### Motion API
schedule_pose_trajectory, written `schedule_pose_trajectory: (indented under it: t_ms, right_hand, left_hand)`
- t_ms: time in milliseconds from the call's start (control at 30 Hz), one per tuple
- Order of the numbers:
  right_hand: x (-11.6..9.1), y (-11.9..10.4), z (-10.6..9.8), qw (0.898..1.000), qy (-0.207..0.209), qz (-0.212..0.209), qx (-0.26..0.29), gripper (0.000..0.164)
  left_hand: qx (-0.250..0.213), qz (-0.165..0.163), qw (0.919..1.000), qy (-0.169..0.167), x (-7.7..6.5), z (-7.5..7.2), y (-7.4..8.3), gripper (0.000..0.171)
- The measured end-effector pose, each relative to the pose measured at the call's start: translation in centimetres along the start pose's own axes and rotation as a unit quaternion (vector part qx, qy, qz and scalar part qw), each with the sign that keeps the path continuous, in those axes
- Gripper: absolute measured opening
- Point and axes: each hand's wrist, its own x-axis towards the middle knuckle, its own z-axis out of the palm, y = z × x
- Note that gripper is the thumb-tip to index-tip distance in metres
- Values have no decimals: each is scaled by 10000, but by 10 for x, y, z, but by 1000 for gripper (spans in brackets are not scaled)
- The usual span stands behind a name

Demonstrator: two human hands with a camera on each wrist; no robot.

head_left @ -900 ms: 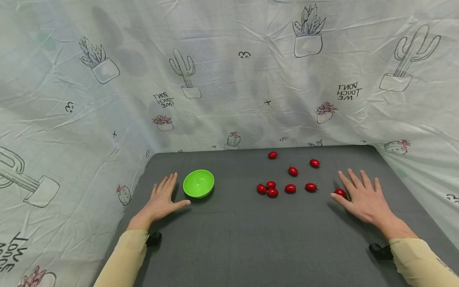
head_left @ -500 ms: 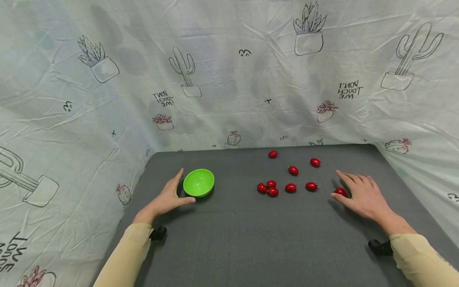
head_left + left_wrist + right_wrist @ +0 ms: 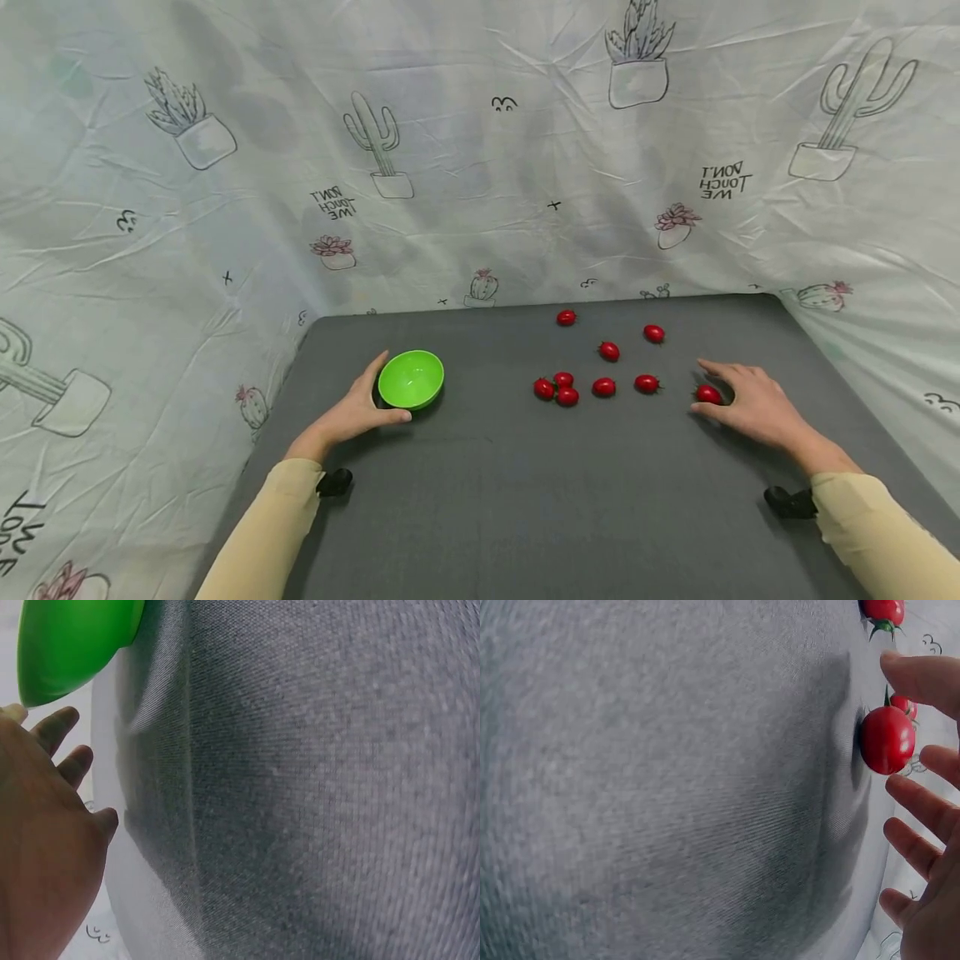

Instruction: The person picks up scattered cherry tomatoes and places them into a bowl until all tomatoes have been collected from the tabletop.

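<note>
left hand (image 3: 351, 414) is spread just beside the green bowl (image 3: 411, 380) on the desk's (image 3: 480, 508) left, right hand (image 3: 756, 407) has thumb and fingers apart around the rightmost tomato (image 3: 708, 394), other tomatoes (image 3: 603, 387) further left

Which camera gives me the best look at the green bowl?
The head view: it looks down on the green bowl, showing its inside and rim, with the left hand beside it. The left wrist view shows only part of its outside, cut off at the top edge. The right wrist view doesn't show it.
</note>
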Motion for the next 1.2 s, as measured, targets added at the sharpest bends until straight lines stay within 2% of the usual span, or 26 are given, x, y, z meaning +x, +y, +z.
schedule_pose_trajectory:
  t_ms: [567, 1200]
  right_hand:
    - [-4, 8, 0, 9998, 3, 168, 126, 74]
    - [-8, 12, 1, 9986, 17, 309, 421, 73]
  left_hand:
    - [-460, 182, 9988, 49, 5, 6, -5, 119]
    - [-212, -41, 9997, 129, 8, 9, -8, 119]
